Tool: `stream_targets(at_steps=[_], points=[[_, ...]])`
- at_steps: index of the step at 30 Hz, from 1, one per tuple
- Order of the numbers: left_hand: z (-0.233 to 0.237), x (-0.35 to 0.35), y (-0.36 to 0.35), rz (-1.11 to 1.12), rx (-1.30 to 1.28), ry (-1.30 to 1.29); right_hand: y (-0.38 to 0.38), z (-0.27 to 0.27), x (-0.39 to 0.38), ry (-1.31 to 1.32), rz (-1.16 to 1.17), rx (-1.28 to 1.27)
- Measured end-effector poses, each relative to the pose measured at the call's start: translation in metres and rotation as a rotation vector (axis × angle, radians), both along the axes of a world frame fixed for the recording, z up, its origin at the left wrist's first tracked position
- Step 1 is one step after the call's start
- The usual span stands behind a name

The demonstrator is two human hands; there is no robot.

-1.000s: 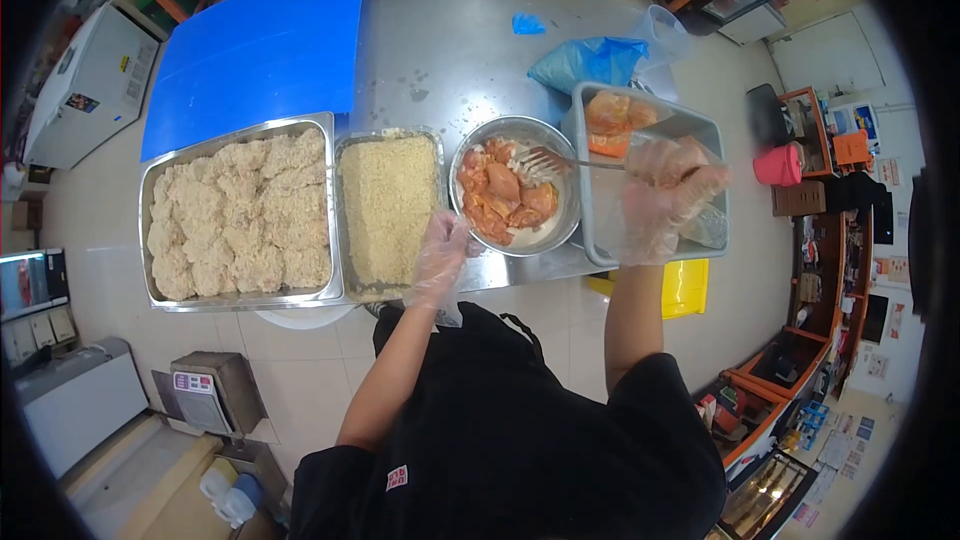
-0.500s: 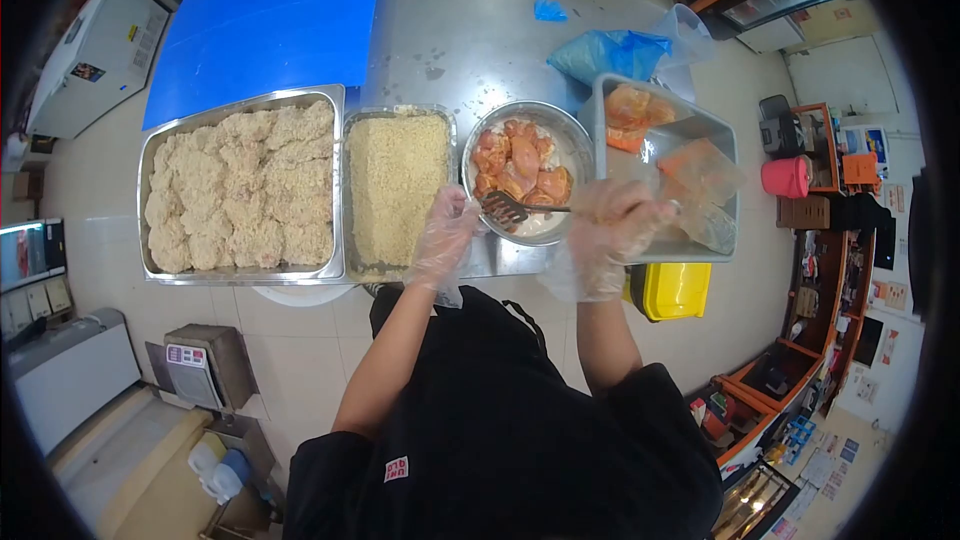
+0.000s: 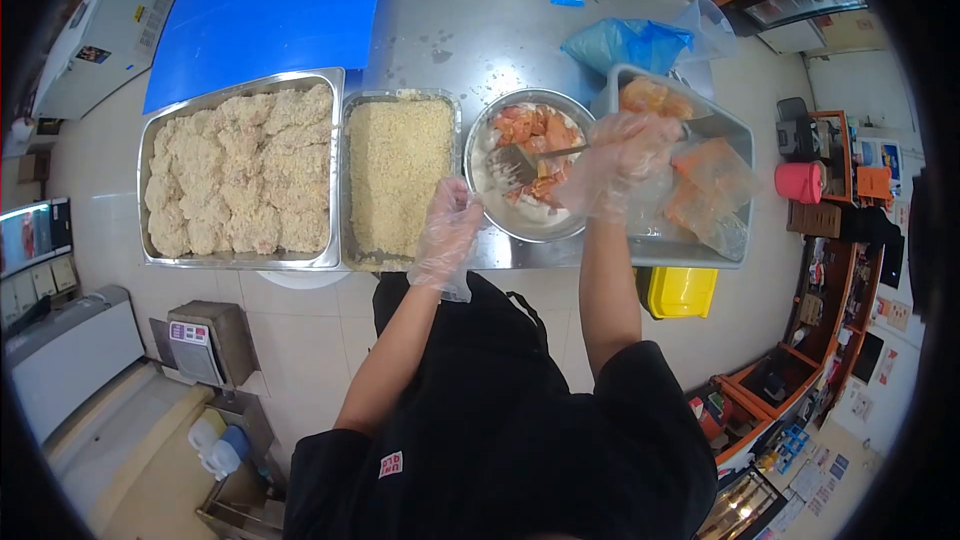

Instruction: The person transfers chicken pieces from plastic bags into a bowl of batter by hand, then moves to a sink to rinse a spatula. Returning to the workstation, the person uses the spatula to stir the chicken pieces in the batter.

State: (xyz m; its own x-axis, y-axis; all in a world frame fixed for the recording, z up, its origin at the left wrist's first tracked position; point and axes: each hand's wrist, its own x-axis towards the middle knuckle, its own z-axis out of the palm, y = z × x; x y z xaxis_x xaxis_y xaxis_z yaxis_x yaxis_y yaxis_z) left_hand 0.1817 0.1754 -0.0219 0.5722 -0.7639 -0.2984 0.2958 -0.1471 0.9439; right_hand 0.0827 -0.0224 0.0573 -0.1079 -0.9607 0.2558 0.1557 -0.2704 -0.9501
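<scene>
My right hand (image 3: 632, 155), in a clear plastic glove, is closed round the handle of a slotted spatula (image 3: 514, 166). The spatula's dark head rests among raw marinated meat pieces (image 3: 535, 130) and whitish liquid in a round metal bowl (image 3: 530, 233). At the bowl's left rim, my gloved left hand (image 3: 448, 230) has its fingers curled and appears to pinch the edge. Just left of that hand stands a metal tray of pale crumbs (image 3: 400, 170). Farther left, a larger tray holds several crumb-coated pieces (image 3: 240, 170).
A grey tub (image 3: 742, 190) with bagged orange meat (image 3: 705, 190) adjoins the bowl on the right. Behind it lie a blue plastic bag (image 3: 630, 45) and a clear container (image 3: 708, 28). A blue board (image 3: 275, 15) covers the table's back left. Below the tub sits a yellow bin (image 3: 682, 292).
My right hand has moved up, bringing the spatula from the bowl's near edge into its middle. The meat pieces have shifted, showing more white liquid. My left hand stays by the rim.
</scene>
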Motion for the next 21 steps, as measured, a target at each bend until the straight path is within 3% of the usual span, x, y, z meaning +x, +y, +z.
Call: stream_targets(at_steps=[1, 3, 5, 7, 10, 11, 15, 21], points=[[-0.003, 0.000, 0.000, 0.008, -0.015, -0.004, 0.001, 0.017, 0.002, -0.292, 0.199, 0.115], [-0.006, 0.000, -0.001, 0.006, 0.006, -0.001, 0.006, 0.036, -0.015, -0.313, 0.353, 0.026], [-0.004, 0.000, -0.001, 0.003, 0.022, -0.012, 0.019, 0.075, -0.028, -0.538, 0.760, -0.077], [0.004, -0.001, 0.000, -0.011, 0.032, -0.032, 0.021, 0.109, -0.037, -0.489, 0.868, -0.356], [0.003, -0.002, -0.001, 0.018, 0.000, 0.094, 0.023, 0.133, -0.029, -0.298, 0.843, -0.547], [0.001, -0.002, -0.002, 0.037, -0.017, 0.075, 0.010, 0.133, -0.023, -0.279, 0.964, -0.589], [0.002, -0.006, -0.004, 0.055, -0.027, 0.074, -0.006, 0.095, 0.005, -0.045, 0.838, -0.618], [-0.011, -0.004, -0.001, 0.022, -0.070, 0.100, -0.016, 0.054, 0.048, -0.004, 0.951, -0.582]])
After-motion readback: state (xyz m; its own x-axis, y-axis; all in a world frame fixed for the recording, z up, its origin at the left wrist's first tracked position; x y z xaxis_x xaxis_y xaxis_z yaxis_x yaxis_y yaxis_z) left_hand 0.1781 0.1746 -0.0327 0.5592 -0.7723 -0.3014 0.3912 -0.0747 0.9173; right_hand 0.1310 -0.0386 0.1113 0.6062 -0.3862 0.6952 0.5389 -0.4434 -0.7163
